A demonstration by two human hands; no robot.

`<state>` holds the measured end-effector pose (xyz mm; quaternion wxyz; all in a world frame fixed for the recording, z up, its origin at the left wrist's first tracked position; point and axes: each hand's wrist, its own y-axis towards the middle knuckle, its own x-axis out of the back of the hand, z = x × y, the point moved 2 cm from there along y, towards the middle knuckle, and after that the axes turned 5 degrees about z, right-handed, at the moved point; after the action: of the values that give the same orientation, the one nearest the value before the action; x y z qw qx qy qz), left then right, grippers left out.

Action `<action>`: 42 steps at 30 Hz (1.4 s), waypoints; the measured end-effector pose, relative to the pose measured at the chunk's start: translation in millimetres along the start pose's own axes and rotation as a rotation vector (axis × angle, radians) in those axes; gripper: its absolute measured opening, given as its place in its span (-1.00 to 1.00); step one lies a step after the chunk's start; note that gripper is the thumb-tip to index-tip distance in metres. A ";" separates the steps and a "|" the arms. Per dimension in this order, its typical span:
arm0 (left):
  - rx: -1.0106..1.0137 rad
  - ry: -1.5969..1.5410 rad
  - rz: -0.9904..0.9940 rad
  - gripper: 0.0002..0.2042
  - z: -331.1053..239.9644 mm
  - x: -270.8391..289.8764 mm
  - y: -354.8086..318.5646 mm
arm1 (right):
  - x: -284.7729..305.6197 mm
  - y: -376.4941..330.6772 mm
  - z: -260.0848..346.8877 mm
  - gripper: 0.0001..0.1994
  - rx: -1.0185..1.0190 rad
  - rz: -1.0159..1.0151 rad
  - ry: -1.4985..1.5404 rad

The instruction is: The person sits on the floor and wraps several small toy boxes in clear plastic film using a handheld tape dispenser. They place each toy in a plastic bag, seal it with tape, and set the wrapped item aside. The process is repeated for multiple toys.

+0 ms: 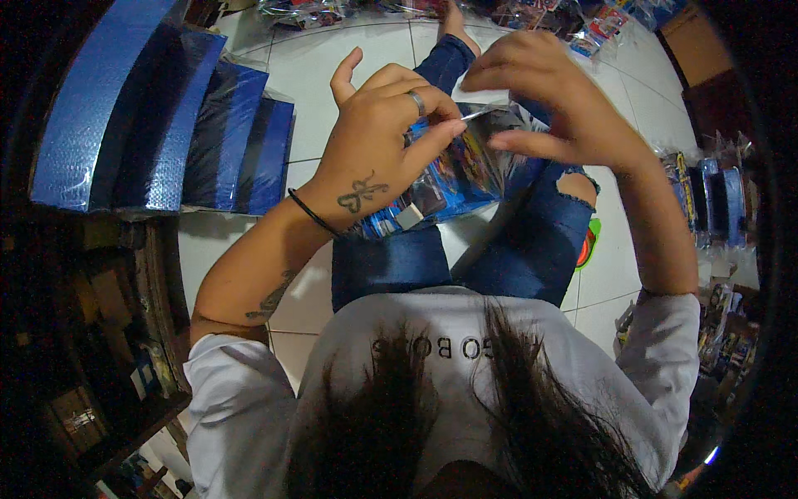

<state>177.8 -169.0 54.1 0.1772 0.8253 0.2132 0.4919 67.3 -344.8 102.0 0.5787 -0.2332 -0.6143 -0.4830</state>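
A blue, colourfully printed package (440,185) in clear plastic wrap lies across my thighs, partly hidden under my hands. My left hand (386,116) is closed in a pinch between thumb and forefinger on an edge of the clear plastic wrap (499,166), near the package's far side. Above the package's right end hovers my right hand (540,96), its thumb and fingers spread apart and somewhat blurred. A gap shows between it and the pinched edge, and nothing is visible in its fingers.
Several large blue plastic-wrapped packs (158,116) stand in a row at the left. Dark wooden shelving (108,299) sits below them. Wrapped packages (303,12) lie along the far edge, more blue packs (723,195) at right. A green-and-orange round object (588,247) rests beside my right leg.
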 end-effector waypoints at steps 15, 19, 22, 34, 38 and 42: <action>0.170 -0.216 0.194 -0.81 19.7 -4.9 -0.1 | -23.0 0.1 3.0 -0.82 -0.039 -0.022 -0.022; 0.527 -0.923 0.320 -0.79 26.0 -12.9 4.8 | -29.0 -3.8 5.8 -0.77 0.058 -0.124 -0.246; 0.614 -0.909 0.415 -0.81 21.6 -10.9 4.6 | -36.5 -7.7 6.6 -0.72 0.131 -0.125 -0.427; -0.027 0.095 0.013 -0.93 -0.2 -5.6 -2.1 | 7.6 -5.8 -2.5 -0.80 -0.078 0.096 -0.149; -0.034 0.119 0.009 -0.93 0.8 -6.7 -6.0 | -11.9 -8.9 0.5 -0.80 0.011 -0.003 -0.163; 0.213 0.080 0.314 -0.87 6.5 22.4 -13.8 | -31.9 -11.2 -2.7 -0.82 -0.027 -0.033 -0.117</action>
<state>190.6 -146.1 60.7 0.0012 0.8424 0.1395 0.5205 66.2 -343.2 68.1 0.5307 -0.2588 -0.6444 -0.4860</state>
